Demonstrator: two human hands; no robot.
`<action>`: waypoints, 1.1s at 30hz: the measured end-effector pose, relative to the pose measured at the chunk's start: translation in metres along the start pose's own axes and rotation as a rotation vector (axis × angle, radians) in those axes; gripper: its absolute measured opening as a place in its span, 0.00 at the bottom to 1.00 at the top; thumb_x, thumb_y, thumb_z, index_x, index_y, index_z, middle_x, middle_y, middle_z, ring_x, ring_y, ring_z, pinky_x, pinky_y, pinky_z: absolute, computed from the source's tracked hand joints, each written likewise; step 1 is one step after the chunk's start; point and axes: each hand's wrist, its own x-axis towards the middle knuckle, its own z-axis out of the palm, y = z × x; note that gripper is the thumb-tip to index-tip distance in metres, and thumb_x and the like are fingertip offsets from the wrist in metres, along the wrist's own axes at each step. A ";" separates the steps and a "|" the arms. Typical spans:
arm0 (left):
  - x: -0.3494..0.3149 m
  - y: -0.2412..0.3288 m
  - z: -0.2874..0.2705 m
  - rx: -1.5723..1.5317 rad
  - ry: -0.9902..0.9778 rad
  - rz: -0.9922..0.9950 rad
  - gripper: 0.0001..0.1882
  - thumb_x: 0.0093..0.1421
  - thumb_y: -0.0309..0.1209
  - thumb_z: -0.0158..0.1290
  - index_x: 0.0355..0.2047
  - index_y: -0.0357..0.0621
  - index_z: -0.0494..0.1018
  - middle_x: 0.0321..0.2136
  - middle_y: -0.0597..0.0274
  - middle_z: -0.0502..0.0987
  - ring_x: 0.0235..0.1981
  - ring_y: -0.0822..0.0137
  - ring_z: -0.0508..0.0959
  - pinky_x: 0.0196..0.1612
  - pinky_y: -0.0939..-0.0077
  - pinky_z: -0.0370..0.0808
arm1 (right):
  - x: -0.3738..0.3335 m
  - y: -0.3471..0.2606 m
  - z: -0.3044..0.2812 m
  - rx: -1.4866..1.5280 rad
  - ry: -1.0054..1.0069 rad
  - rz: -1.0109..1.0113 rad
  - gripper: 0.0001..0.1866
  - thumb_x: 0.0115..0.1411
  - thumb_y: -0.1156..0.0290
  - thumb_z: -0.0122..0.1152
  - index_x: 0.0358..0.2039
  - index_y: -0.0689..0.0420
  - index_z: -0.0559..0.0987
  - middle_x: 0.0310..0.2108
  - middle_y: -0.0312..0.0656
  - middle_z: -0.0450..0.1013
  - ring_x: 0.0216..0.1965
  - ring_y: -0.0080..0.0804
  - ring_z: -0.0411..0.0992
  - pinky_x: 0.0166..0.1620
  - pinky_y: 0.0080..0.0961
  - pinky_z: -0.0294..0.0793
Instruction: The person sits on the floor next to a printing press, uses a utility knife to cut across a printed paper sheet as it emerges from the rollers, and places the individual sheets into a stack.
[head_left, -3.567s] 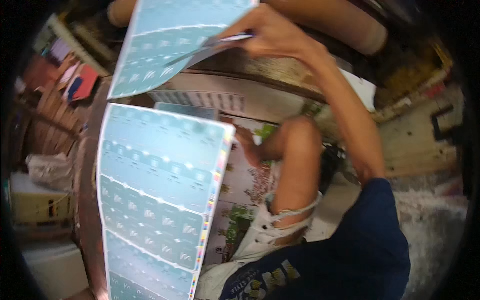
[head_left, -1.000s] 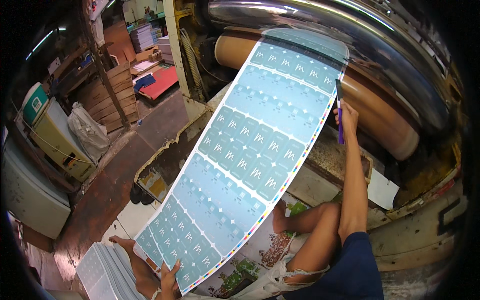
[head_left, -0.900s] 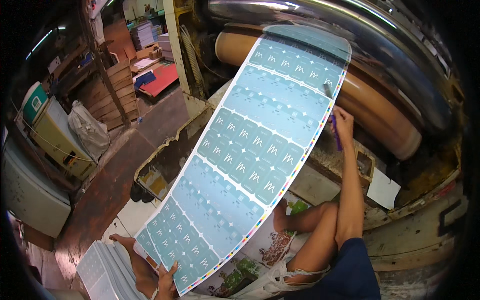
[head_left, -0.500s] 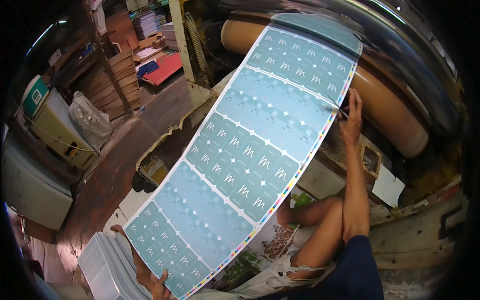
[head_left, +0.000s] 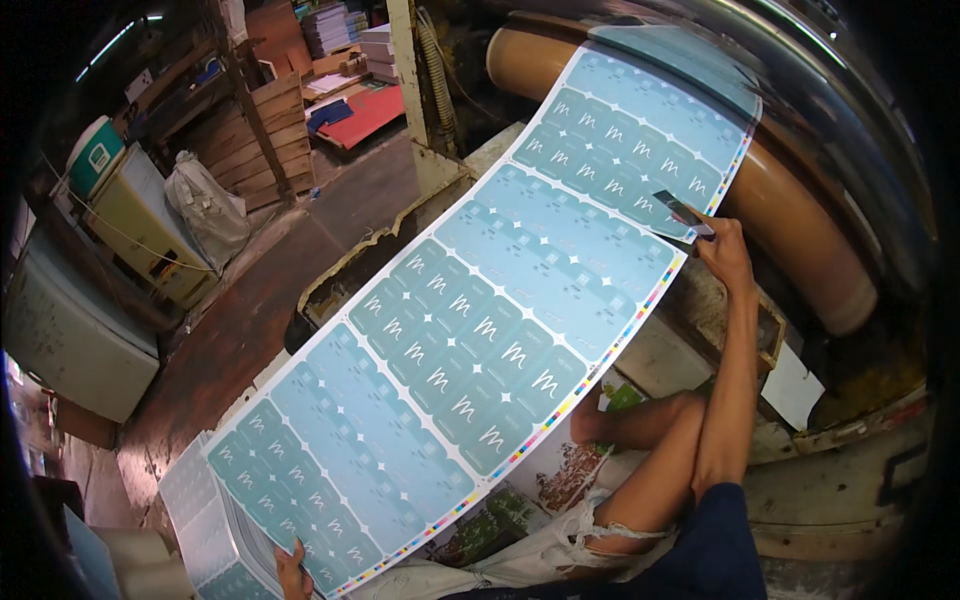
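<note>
A long printed paper sheet (head_left: 430, 330) in teal and light blue slopes from the machine roller down to the lower left. My right hand (head_left: 728, 258) is closed on a knife with a flat dark blade (head_left: 682, 207), held at the sheet's right edge. Beside the blade, the edge is cut and a short gap shows between the upper and lower parts. My left hand (head_left: 292, 572) pinches the sheet's lower end, thumb on top, its other fingers mostly hidden. Beneath that end lies a stack of printed sheets (head_left: 190, 515).
A brown roller (head_left: 800, 235) runs behind my right hand, below a shiny dark cylinder. Near my right forearm are a small wooden frame (head_left: 768, 335) and a white card (head_left: 793, 388). A ragged-edged machine panel (head_left: 385, 238) stands left of the sheet.
The sheet's lower end has moved left over the stack, and more print has come off the roller. A cut now shows at the right edge. The blade has turned flat and broad to view.
</note>
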 end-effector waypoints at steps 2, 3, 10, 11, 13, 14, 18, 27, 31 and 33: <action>0.005 0.009 -0.003 0.022 0.010 0.038 0.19 0.59 0.19 0.55 0.51 0.39 0.67 0.44 0.57 0.75 0.42 0.63 0.76 0.45 0.68 0.76 | 0.004 0.000 -0.004 -0.047 -0.035 -0.018 0.25 0.46 0.79 0.57 0.48 0.55 0.80 0.28 0.60 0.74 0.27 0.49 0.76 0.34 0.30 0.73; 0.005 0.011 -0.005 0.040 0.015 0.076 0.19 0.60 0.20 0.56 0.51 0.36 0.67 0.42 0.56 0.75 0.40 0.65 0.77 0.46 0.69 0.75 | 0.007 0.001 -0.003 0.018 -0.081 -0.001 0.23 0.47 0.79 0.57 0.47 0.55 0.81 0.27 0.59 0.75 0.26 0.45 0.77 0.33 0.29 0.73; 0.023 0.016 -0.033 0.071 0.012 -0.006 0.21 0.59 0.18 0.55 0.52 0.39 0.65 0.47 0.57 0.73 0.49 0.64 0.73 0.55 0.66 0.69 | 0.003 0.017 0.004 0.404 -0.116 0.023 0.15 0.53 0.81 0.58 0.41 0.57 0.84 0.24 0.49 0.79 0.21 0.20 0.72 0.25 0.23 0.71; 0.029 0.014 -0.038 0.074 0.015 -0.003 0.21 0.59 0.18 0.55 0.52 0.39 0.65 0.47 0.57 0.73 0.49 0.64 0.73 0.55 0.66 0.69 | -0.001 0.007 0.011 0.431 -0.109 0.021 0.15 0.53 0.81 0.58 0.40 0.58 0.84 0.24 0.49 0.79 0.20 0.21 0.71 0.25 0.24 0.70; 0.049 0.003 -0.049 0.143 0.073 0.016 0.18 0.59 0.21 0.57 0.50 0.38 0.68 0.43 0.60 0.76 0.42 0.66 0.76 0.47 0.67 0.74 | -0.011 -0.015 0.023 0.313 -0.158 0.053 0.13 0.53 0.80 0.59 0.39 0.59 0.84 0.24 0.49 0.79 0.19 0.22 0.71 0.25 0.25 0.70; 0.063 -0.008 -0.063 0.144 0.082 0.022 0.18 0.59 0.21 0.57 0.50 0.38 0.68 0.43 0.60 0.76 0.42 0.66 0.76 0.47 0.67 0.74 | -0.016 -0.032 0.032 0.197 -0.208 0.078 0.11 0.53 0.79 0.60 0.38 0.60 0.85 0.23 0.49 0.79 0.19 0.24 0.71 0.25 0.26 0.70; 0.115 -0.033 -0.074 0.237 0.059 -0.047 0.18 0.59 0.20 0.57 0.49 0.37 0.68 0.44 0.60 0.76 0.43 0.67 0.75 0.46 0.69 0.74 | -0.049 -0.088 0.052 0.184 -0.266 0.150 0.08 0.53 0.77 0.63 0.34 0.61 0.85 0.21 0.48 0.78 0.18 0.26 0.70 0.26 0.28 0.69; 0.168 -0.083 -0.072 0.455 0.064 0.217 0.25 0.60 0.18 0.54 0.59 0.37 0.66 0.44 0.59 0.78 0.41 0.66 0.76 0.47 0.73 0.73 | -0.072 -0.194 0.051 0.207 -0.564 0.209 0.17 0.55 0.67 0.68 0.25 0.72 0.80 0.13 0.47 0.72 0.15 0.31 0.76 0.21 0.27 0.73; 0.190 -0.135 -0.062 0.223 -0.065 0.033 0.19 0.61 0.19 0.55 0.54 0.34 0.70 0.46 0.60 0.77 0.43 0.67 0.76 0.47 0.73 0.72 | -0.062 -0.176 0.064 0.213 -0.659 0.197 0.16 0.55 0.67 0.68 0.31 0.71 0.80 0.16 0.47 0.74 0.16 0.31 0.77 0.21 0.27 0.73; 0.201 -0.150 -0.047 0.175 -0.088 0.180 0.28 0.57 0.29 0.63 0.54 0.28 0.67 0.45 0.56 0.77 0.43 0.64 0.77 0.47 0.71 0.73 | -0.071 -0.185 0.073 0.261 -0.665 0.188 0.15 0.55 0.68 0.67 0.31 0.70 0.80 0.15 0.47 0.74 0.16 0.30 0.76 0.21 0.27 0.73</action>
